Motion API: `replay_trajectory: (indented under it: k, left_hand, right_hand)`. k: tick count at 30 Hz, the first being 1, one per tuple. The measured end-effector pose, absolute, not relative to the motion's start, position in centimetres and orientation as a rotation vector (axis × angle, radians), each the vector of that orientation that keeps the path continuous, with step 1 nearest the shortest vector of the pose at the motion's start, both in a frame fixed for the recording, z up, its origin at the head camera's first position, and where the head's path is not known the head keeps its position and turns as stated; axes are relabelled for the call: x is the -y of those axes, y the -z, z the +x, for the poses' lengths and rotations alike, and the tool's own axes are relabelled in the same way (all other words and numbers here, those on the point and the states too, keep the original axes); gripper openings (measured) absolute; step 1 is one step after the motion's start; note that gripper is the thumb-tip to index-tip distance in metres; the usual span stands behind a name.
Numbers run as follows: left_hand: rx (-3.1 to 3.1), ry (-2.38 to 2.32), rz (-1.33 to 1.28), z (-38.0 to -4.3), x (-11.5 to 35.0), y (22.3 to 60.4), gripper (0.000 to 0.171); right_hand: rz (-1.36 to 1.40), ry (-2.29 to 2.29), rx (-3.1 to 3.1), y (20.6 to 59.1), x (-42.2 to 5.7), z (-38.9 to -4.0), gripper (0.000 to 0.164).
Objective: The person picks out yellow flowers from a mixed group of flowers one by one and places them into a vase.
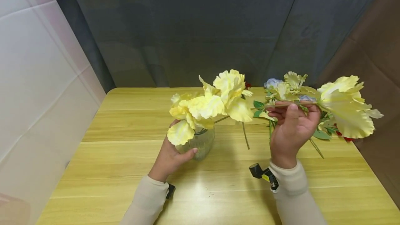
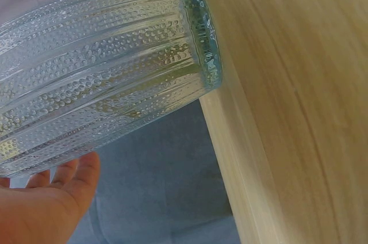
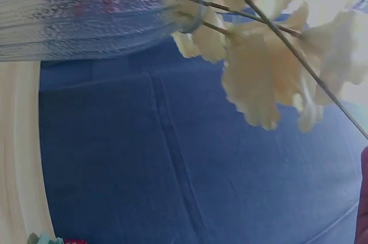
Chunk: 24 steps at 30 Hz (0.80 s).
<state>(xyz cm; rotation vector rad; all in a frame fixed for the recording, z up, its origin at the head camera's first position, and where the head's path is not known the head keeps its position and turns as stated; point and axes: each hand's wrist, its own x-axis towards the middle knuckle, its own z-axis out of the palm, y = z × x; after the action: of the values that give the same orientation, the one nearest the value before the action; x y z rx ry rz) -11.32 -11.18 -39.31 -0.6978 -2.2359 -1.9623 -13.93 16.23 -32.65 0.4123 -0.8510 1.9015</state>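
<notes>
A clear ribbed glass vase (image 1: 203,148) stands on the wooden table with yellow artificial flowers (image 1: 207,107) leaning out of its mouth. My left hand (image 1: 173,159) holds the vase from its left side, thumb across the front; petals hide part of the fingers. In the left wrist view, its fingertips lie along the dimpled vase wall (image 2: 109,54). My right hand (image 1: 293,126) pinches the stem of another yellow flower (image 1: 347,108), its bloom pointing right. That stem (image 3: 310,71) slants past the vase mouth and flowers in the right wrist view, its lower end free.
Behind and beside the right hand lies a pile of artificial flowers: a pale blue bloom (image 1: 273,82), a yellow bloom (image 1: 293,80), green leaves (image 1: 322,134) and red petals (image 1: 345,137). Loose stems stick out of it. A dark curtain (image 1: 193,30) hangs behind the table (image 1: 125,169).
</notes>
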Motion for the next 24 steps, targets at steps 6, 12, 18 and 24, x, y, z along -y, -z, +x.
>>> replay_trajectory:
  k: [6,12,18,24]
  left_hand:
    - [2.236,1.970,-0.699,-11.3,11.3,39.4,0.084]
    - [2.225,1.964,-0.717,-11.3,11.2,39.4,0.083]
    - [2.240,1.934,-0.719,-11.3,11.2,39.5,0.086]
    - [2.249,1.921,-0.726,-11.3,11.2,39.6,0.086]
  right_hand:
    - [0.438,-1.876,1.062,33.3,-15.1,-13.6,0.017]
    - [0.444,-1.791,1.262,33.6,-13.5,-13.7,0.016]
    - [0.406,-1.630,1.600,34.4,-12.0,-13.7,0.020]
    - [0.335,-1.712,1.911,35.2,-10.8,-13.6,0.023]
